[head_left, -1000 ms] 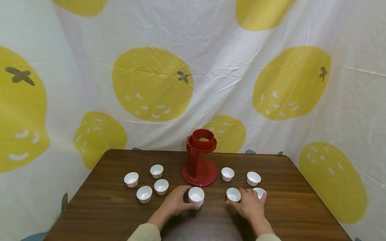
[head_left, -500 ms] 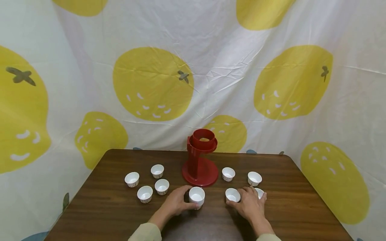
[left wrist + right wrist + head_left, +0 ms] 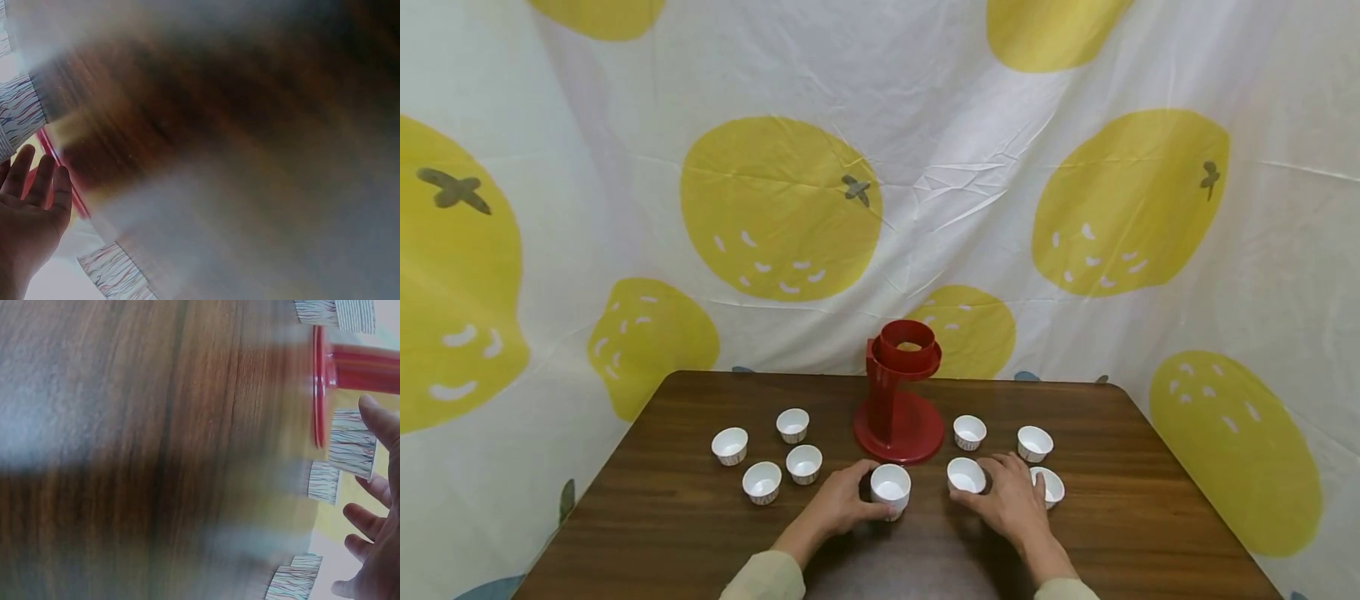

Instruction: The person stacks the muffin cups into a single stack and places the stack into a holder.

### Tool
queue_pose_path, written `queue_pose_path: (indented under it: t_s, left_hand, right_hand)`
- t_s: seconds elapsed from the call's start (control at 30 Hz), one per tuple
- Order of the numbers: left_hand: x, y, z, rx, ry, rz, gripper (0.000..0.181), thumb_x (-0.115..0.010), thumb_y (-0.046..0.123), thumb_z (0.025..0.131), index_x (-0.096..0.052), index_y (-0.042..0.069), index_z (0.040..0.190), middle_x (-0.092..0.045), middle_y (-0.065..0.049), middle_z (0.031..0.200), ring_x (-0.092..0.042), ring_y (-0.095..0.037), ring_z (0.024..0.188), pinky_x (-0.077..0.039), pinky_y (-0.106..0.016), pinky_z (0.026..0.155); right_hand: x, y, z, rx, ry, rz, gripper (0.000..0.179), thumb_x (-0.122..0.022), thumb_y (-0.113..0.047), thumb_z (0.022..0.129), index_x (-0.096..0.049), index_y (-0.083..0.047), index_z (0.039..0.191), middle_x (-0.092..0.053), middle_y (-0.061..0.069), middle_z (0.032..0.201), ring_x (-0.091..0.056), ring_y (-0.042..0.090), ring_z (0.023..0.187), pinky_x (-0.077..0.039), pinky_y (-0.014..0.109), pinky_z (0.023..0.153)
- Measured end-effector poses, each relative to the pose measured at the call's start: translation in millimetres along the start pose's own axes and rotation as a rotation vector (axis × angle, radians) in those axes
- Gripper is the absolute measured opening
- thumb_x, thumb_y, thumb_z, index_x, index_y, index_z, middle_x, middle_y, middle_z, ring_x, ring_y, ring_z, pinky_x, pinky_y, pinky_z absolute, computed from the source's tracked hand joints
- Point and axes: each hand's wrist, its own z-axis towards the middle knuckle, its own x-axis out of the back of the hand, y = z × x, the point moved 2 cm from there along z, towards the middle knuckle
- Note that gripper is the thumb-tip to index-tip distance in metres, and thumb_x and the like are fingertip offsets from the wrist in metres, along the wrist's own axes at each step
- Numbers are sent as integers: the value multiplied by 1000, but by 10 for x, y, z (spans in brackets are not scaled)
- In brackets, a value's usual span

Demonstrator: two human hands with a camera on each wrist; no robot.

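My left hand [image 3: 844,498] holds a small white cup [image 3: 891,483] between thumb and fingers, in front of the red stand [image 3: 887,408]. Its ribbed upper part sits over a cup with wavy lines [image 3: 22,109], like a stack. My right hand [image 3: 1011,500] pinches another small white cup [image 3: 966,475] by its sides. That cup's wavy-line wall [image 3: 353,444] shows slightly tilted between thumb and forefinger in the right wrist view, the other fingers spread. Just right of this hand stands a cup [image 3: 1051,487], partly covered by a finger.
Several more cups [image 3: 762,483] stand at the left of the brown table [image 3: 647,533]. Two others, one cup [image 3: 970,432] and a second cup [image 3: 1035,444], stand behind my right hand. A lemon-print cloth [image 3: 940,150] hangs behind the table.
My right hand has moved its cup left and slightly away from me, toward the red stand, uncovering more of the cup at its right. My left hand has stayed in place.
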Motion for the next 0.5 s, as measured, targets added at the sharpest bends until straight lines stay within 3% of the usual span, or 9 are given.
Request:
queue_pose_path:
  t_s: [0.23,0.5]
  left_hand:
    - [-1,-13,8,12,-11,-5,63,-88,38,73,-61,10,123,-68,-9,112,-61,-29,107,-46,-49,95]
    - [5,11,3,-9,-10,1,62,-88,37,73,-61,9,121,-68,-8,109,-62,-27,103,-47,-46,92]
  right_hand:
    - [-2,-57,29,64,16,52,61,-85,-48,69,-68,-9,112,-63,13,119,-50,38,122,-37,60,95]
    - [9,-173,87,147,59,104,51,-86,-44,67,-68,-11,102,-64,13,113,-55,38,115,-40,57,96]
